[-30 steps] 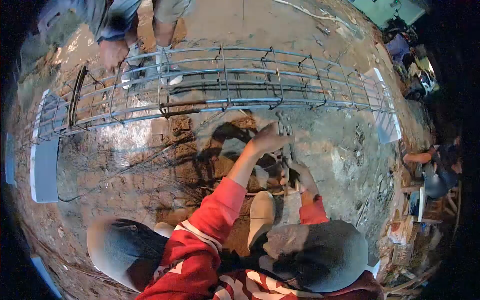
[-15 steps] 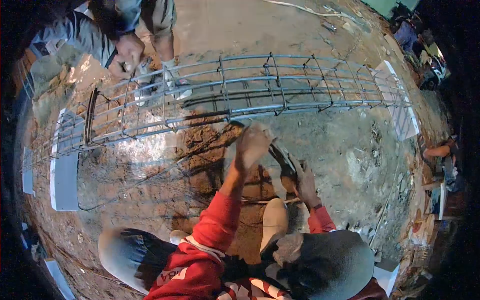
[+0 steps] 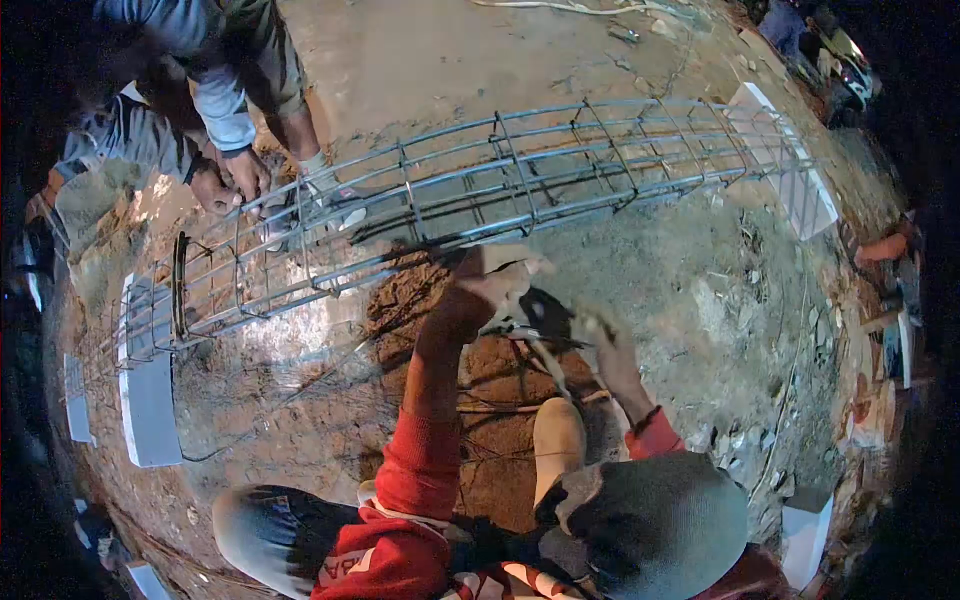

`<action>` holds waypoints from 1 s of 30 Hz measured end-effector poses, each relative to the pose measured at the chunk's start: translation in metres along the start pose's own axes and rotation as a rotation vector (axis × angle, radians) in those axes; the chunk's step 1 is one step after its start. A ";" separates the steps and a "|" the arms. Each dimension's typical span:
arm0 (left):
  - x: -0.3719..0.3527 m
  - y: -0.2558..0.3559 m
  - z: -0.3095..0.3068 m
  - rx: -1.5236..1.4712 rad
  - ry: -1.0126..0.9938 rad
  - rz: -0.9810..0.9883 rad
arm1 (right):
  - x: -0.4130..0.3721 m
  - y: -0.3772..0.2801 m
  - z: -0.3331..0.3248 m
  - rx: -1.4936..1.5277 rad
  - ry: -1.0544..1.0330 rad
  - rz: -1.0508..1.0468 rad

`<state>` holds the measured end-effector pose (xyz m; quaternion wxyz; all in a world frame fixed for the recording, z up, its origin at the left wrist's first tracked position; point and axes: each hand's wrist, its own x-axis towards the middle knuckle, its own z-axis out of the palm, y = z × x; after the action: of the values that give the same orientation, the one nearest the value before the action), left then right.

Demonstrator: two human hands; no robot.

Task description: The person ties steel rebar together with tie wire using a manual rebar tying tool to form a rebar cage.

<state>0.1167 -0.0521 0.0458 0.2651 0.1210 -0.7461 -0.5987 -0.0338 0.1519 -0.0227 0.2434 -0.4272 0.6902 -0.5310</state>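
Observation:
My left hand point(image 3: 497, 287) is just below the near bar of a long steel rebar cage point(image 3: 530, 215), with its fingers curled closed. What they grip is too blurred to make out. My right hand point(image 3: 612, 358) is lower and to the right, its fingers bent together. Between the two hands is a dark, slim object point(image 3: 550, 318) whose far end meets my right fingers; its kind cannot be told. The cage has lengthwise bars and square stirrups. It rests on white blocks, one at the left point(image 3: 150, 410) and one at the right point(image 3: 785, 160).
Another person's hands point(image 3: 235, 185) are at the cage's far left side. Loose reddish soil point(image 3: 400, 295) lies under the cage. My boot point(image 3: 558, 445) stands below my hands. A further white block point(image 3: 806, 535) sits at the lower right, and someone's arm point(image 3: 885, 248) shows at the right edge.
The view has shifted, and the cage now slants more. My left hand remains near the cage; the dark object between my hands has turned flatter. The other person now has both hands together at the bars.

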 end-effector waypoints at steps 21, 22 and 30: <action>0.006 0.137 -0.008 -0.169 0.148 -0.301 | 0.051 -0.177 0.035 0.684 -0.255 0.029; 0.006 0.123 -0.008 -0.241 0.193 -0.219 | 0.050 -0.179 0.036 0.601 -0.282 0.005; 0.002 0.073 -0.044 -0.634 0.494 -0.110 | 0.019 -0.149 0.063 0.505 -0.266 0.124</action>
<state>0.1484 -0.0709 0.1220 0.4282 0.2130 -0.4310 -0.7652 0.0557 0.0918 0.0994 0.4624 -0.3761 0.5230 -0.6093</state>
